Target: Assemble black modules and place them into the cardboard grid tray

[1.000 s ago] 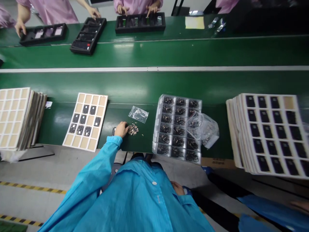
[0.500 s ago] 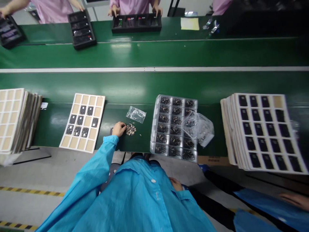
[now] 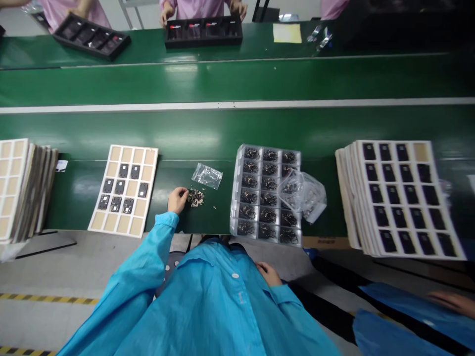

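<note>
My left hand (image 3: 178, 199) is at the left edge of a pile of tiny metallic and dark parts (image 3: 195, 198). Its fingers are curled together; whatever they may hold is too small to make out. Just beyond the pile lies a clear plastic bag (image 3: 207, 176). To the left, a white-framed tray (image 3: 147, 156) with tan pockets holds several small black square parts (image 3: 119, 187). My right hand (image 3: 269, 273) rests low beside my blue coat, fingers laid out loosely, with nothing visible in it.
A clear compartment tray (image 3: 233, 198) of small dark wired parts stands right of centre, a crumpled plastic bag (image 3: 313, 198) over its edge. Stacked trays (image 3: 22, 188) stand left, and a stack with black parts (image 3: 347, 198) right. People opposite handle black trays (image 3: 203, 42).
My left hand has shifted slightly and stays by the pile. My right hand shows more beside the coat. Across the table, a person's black tray has turned and moved left.
</note>
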`<control>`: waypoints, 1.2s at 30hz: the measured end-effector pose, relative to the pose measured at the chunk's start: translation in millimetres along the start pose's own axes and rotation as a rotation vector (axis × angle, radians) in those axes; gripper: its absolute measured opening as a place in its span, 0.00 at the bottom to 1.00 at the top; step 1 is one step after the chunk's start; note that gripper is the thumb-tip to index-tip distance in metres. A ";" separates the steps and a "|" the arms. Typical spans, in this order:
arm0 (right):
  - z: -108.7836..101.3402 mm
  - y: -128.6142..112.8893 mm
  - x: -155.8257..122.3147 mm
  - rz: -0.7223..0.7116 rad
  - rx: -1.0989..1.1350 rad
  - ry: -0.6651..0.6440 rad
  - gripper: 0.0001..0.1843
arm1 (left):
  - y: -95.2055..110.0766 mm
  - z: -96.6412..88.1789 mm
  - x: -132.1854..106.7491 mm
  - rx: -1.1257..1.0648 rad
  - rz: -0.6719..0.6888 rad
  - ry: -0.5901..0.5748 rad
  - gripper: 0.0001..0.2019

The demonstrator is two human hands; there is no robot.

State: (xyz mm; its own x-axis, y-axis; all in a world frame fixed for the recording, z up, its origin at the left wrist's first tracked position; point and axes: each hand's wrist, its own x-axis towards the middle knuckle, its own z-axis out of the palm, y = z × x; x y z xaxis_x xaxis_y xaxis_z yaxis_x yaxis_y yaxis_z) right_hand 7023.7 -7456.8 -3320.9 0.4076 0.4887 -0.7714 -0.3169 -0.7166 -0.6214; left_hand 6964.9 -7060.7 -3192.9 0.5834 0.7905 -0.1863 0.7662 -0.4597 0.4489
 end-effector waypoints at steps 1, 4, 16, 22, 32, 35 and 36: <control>-0.2 -6.2 0.6 -0.008 -0.008 -0.016 0.09 | 1.5 -0.7 -0.5 -0.004 0.008 0.004 0.07; 1.3 -24.8 2.5 -0.034 -0.045 -0.058 0.10 | 6.7 -2.0 -1.8 -0.018 0.042 -0.004 0.06; 11.5 -64.0 -2.4 -0.075 -0.186 -0.122 0.13 | 22.6 -10.9 -2.9 -0.247 -0.062 0.117 0.05; 7.5 -106.2 -18.6 -0.218 -0.005 -0.152 0.14 | 48.0 -20.6 -28.8 -0.535 -0.116 0.033 0.14; -6.8 -218.5 -54.8 -0.513 0.726 -0.239 0.28 | 131.8 -34.7 -99.9 -1.029 -0.229 -0.275 0.16; -15.2 -228.8 -68.5 -0.569 0.754 -0.237 0.26 | 147.0 -37.0 -109.9 -1.061 -0.202 -0.280 0.17; -17.0 -230.5 -71.8 -0.574 0.761 -0.225 0.25 | 150.4 -37.3 -112.2 -1.065 -0.197 -0.287 0.17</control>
State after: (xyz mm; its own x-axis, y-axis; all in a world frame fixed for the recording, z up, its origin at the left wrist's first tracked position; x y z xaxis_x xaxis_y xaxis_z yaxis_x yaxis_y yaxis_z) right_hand 7082.0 -7335.2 -3119.9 0.5241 0.8031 -0.2835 -0.6217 0.1333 -0.7718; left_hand 7004.6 -7203.4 -3071.9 0.6232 0.6257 -0.4692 0.3107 0.3524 0.8827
